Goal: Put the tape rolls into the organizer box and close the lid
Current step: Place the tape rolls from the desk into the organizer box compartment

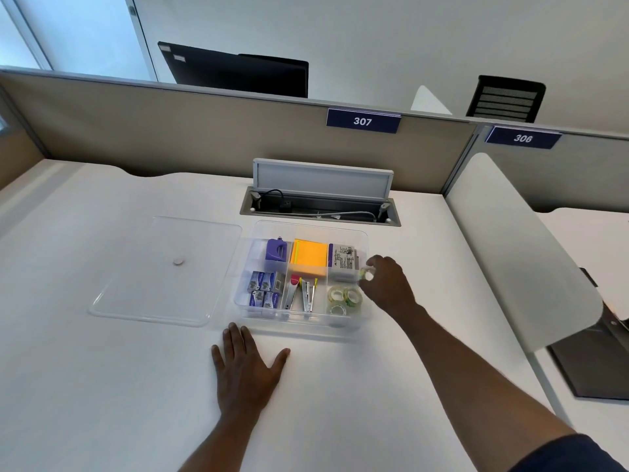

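Note:
A clear organizer box (364, 240) stands open in the middle of the white desk. Three clear tape rolls (343, 300) lie in its front right compartment. My right hand (388, 282) hovers over the box's right rim, shut on another small tape roll (367, 274) pinched in the fingertips. The clear lid (143, 287), with a small round knob, lies flat on the desk to the left of the box. My left hand (245, 366) rests flat on the desk just in front of the box, fingers spread, holding nothing.
The box's other compartments hold a purple punch (276, 252), orange sticky notes (309, 257), staple boxes (263, 289) and staplers (303, 292). Behind the box an open cable hatch (320, 206) is sunk in the desk. A white divider panel (510, 253) stands at the right.

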Demonstrator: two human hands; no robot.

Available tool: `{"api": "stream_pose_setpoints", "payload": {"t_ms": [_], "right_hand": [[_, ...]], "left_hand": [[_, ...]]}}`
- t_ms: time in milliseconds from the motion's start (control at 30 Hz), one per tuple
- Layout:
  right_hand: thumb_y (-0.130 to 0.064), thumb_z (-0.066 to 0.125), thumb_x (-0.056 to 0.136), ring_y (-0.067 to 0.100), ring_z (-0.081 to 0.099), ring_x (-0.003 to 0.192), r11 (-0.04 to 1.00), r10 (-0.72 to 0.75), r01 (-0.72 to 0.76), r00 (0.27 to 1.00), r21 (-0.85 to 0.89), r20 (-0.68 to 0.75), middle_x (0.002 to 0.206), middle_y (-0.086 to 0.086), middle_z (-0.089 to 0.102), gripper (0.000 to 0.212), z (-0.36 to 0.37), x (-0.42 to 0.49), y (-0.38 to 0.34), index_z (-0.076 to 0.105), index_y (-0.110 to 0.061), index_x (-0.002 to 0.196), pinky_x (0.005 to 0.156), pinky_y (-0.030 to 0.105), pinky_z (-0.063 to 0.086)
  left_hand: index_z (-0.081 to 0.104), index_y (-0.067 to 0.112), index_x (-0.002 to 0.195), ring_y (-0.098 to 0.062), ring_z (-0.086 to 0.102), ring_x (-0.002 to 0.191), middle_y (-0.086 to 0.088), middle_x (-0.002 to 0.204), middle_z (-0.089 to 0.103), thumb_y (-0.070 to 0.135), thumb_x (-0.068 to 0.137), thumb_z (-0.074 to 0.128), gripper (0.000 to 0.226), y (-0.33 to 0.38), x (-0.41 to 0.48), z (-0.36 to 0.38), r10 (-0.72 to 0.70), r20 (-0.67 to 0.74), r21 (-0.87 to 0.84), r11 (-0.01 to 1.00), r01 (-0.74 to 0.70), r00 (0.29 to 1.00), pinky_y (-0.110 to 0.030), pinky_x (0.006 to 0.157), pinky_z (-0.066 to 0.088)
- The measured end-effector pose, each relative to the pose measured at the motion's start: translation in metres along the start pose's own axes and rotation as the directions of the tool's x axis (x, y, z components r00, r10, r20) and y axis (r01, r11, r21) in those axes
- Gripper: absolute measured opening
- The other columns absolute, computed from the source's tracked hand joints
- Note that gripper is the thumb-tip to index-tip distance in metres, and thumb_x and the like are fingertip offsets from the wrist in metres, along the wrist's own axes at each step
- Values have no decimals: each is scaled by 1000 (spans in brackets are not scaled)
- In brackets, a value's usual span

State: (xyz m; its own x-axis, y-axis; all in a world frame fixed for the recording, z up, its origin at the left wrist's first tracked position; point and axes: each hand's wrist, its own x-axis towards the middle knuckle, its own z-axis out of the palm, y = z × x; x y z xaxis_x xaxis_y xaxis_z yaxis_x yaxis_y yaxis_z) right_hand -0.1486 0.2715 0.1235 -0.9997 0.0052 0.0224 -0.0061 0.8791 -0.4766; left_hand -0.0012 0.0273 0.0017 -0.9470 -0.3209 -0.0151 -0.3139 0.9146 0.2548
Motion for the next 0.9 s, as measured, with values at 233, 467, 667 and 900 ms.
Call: {"api": "stream_pose_setpoints", "payload": {"t_ms": [233, 467, 667, 900], "right_hand": [[-11, 66, 74, 32, 54, 107, 990, -89, 115, 960, -86, 265, 115, 17, 56, 39, 11, -10, -14, 56, -8, 111, 88, 36, 46], [-4, 62, 77, 32, 57, 107, 977, -102, 161, 930, -142, 353, 119, 18, 56, 39, 22, -15, -14, 56, -6, 115, 84, 29, 46], [-1, 60, 79, 35, 58, 110, 968, -108, 177, 934, -177, 340, 120, 21, 59, 34, 23, -7, -15, 59, 0, 113, 88, 33, 49], [-11, 62, 80, 33, 63, 103, 969, -95, 150, 959, -196, 266, 117, 19, 64, 26, 28, 10, -19, 62, -2, 105, 84, 35, 53]], "left_hand": [[30, -1, 143, -31, 19, 143, -20, 153, 26, 82, 76, 22, 107, 1, 0, 0, -2, 2, -1, 1000, 2, 1000, -53, 115, 15], [32, -1, 142, -32, 20, 142, -21, 152, 27, 81, 76, 25, 106, 0, 0, 1, 3, -4, -16, 1000, -3, 1000, -54, 115, 16], [28, 0, 144, -31, 17, 144, -20, 154, 23, 82, 76, 22, 106, 0, 0, 1, 2, -2, -15, 1000, -2, 1000, -53, 116, 13], [30, 0, 143, -32, 19, 143, -20, 153, 25, 81, 77, 25, 105, 1, 1, 1, 0, -9, -4, 1000, 0, 1000, -53, 116, 15]]}}
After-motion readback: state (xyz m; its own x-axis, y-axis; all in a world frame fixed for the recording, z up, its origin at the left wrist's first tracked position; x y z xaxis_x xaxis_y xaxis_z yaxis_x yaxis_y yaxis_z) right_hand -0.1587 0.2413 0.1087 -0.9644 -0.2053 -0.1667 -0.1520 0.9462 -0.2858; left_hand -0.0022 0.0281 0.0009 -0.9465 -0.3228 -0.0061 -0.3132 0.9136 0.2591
